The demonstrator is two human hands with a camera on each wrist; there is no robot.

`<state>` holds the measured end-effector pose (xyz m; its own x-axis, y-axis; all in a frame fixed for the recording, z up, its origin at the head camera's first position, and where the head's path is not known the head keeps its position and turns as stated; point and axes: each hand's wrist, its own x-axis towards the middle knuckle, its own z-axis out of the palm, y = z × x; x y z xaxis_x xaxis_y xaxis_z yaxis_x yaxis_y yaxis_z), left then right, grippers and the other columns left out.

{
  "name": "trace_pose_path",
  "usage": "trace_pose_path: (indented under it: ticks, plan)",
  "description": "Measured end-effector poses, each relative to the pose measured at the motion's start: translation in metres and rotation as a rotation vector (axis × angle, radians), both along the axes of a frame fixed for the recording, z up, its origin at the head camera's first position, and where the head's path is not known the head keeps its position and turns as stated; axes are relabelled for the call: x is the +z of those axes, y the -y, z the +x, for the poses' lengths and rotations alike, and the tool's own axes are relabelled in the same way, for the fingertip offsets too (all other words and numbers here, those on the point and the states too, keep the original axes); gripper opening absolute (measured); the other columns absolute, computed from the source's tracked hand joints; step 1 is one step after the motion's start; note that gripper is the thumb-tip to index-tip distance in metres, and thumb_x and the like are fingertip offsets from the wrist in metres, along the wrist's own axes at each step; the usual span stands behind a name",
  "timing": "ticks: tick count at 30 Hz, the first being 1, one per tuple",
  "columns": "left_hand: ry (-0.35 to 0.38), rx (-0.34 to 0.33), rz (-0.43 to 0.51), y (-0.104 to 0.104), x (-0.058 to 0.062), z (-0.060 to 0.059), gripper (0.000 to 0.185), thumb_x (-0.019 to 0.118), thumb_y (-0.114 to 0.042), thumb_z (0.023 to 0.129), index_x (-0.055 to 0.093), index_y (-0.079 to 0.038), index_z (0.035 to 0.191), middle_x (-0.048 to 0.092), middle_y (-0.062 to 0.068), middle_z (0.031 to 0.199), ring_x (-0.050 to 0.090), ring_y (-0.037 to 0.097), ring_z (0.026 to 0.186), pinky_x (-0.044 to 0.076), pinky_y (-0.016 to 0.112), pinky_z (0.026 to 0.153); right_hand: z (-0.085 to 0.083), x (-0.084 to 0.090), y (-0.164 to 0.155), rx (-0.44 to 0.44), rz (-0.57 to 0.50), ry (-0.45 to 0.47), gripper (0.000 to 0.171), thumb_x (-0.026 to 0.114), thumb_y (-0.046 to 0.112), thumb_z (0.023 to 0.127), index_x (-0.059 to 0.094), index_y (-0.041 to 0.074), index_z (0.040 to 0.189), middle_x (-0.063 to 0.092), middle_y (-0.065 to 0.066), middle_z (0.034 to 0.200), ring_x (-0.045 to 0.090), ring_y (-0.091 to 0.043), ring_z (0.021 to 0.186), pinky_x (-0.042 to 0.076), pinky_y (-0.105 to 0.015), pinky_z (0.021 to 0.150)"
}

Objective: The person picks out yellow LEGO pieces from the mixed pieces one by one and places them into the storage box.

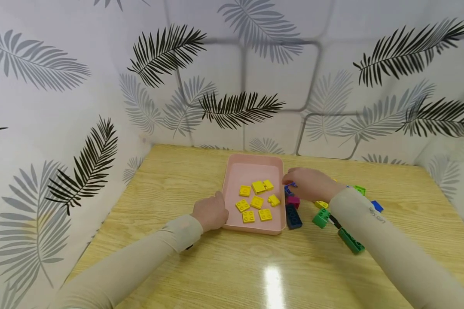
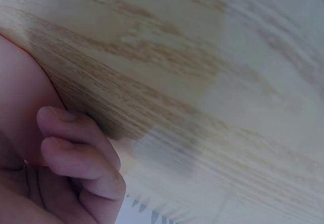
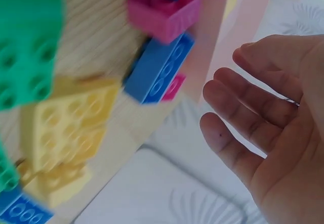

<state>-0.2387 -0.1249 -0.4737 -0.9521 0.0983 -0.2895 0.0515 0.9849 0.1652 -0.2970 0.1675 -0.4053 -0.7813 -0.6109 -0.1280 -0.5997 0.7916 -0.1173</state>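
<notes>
Tray, room inside, bricks beside right edge

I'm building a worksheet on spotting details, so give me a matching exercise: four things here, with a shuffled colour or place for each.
1. Tray
2. Left hand
3. Right hand
4. Bricks inside the tray

A. Yellow
B. By the tray's left wall
C. Pink
D. By the tray's right wall

Pairs: 1-C, 2-B, 3-D, 4-A
</notes>
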Motion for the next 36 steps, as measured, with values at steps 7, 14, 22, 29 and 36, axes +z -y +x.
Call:
trace_pose_path:
  ticks: [7, 14, 22, 29, 36]
  plan:
    - [-0.002, 0.007, 0.007, 0.000, 0.000, -0.001, 0.048, 0.053, -0.025, 0.098, 0.044, 0.004, 0.135, 0.059, 0.006, 0.071, 0.054, 0.019, 0.055, 0.043, 0.032, 0.050, 0.000, -0.004, -0.033, -0.062, 0.016, -0.012, 0.026, 0.068, 0.015, 0.094, 0.072, 0.007, 0.119, 0.070, -0.010, 0.117, 0.067, -0.029, 0.106, 0.053, -0.049, 0.094]
    - [0.000, 0.016, 0.018, 0.001, 0.001, -0.001, 0.051, 0.052, -0.024, 0.098, 0.042, 0.004, 0.138, 0.059, 0.006, 0.073, 0.054, 0.019, 0.055, 0.042, 0.032, 0.051, 0.003, -0.012, -0.050, -0.113, 0.060, 0.025, 0.028, 0.072, 0.017, 0.092, 0.072, 0.009, 0.119, 0.070, -0.010, 0.119, 0.066, -0.032, 0.110, 0.053, -0.052, 0.095]
    - [0.012, 0.024, 0.029, 0.001, 0.002, -0.001, 0.050, 0.052, -0.023, 0.098, 0.042, 0.004, 0.138, 0.059, 0.006, 0.072, 0.054, 0.019, 0.055, 0.041, 0.032, 0.051, 0.005, -0.017, -0.052, -0.149, 0.121, 0.075, 0.031, 0.073, 0.017, 0.091, 0.071, 0.008, 0.121, 0.069, -0.012, 0.119, 0.067, -0.033, 0.107, 0.053, -0.053, 0.092]
    - [0.013, 0.030, 0.036, 0.000, 0.002, -0.001, 0.049, 0.051, -0.023, 0.098, 0.042, 0.004, 0.138, 0.059, 0.006, 0.074, 0.054, 0.019, 0.056, 0.041, 0.032, 0.052, 0.002, -0.030, -0.051, -0.120, 0.114, 0.026, 0.027, 0.073, 0.011, 0.089, 0.074, 0.007, 0.117, 0.068, -0.010, 0.109, 0.068, -0.028, 0.099, 0.055, -0.051, 0.090]
    - [0.020, 0.033, 0.035, -0.001, 0.001, -0.001, 0.053, 0.051, -0.024, 0.098, 0.039, 0.004, 0.142, 0.059, 0.005, 0.073, 0.054, 0.019, 0.057, 0.042, 0.032, 0.053, 0.002, -0.036, -0.049, -0.125, 0.096, 0.027, 0.023, 0.073, 0.006, 0.089, 0.075, 0.009, 0.111, 0.065, -0.009, 0.103, 0.067, -0.023, 0.089, 0.057, -0.048, 0.086]
